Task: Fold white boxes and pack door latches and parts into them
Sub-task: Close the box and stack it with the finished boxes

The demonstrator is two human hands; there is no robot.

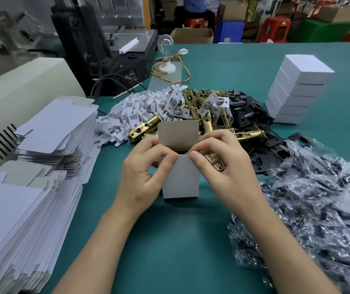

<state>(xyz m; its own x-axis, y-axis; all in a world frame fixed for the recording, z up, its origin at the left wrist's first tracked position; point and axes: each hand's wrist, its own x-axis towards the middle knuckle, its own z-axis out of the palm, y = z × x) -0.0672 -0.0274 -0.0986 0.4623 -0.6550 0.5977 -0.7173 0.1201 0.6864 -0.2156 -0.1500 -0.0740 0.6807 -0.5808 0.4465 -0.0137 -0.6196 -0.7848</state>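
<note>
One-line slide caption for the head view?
Left hand and right hand pinch an upright white box, lid flap up, on the green table before piled brass latches.

No text, brand or number legible anywhere. Small pale mark (pixel 120 66) on the front face of the black machine (pixel 106 56), left of the light bulb (pixel 165 46): too small to read. Whitish patch on a red stool (pixel 276 28), far right of and behind the bulb: blurred, unreadable.

A clear light bulb (pixel 165 44) stands beside a black machine (pixel 106 49), red stools (pixel 276 28) beyond.
</note>
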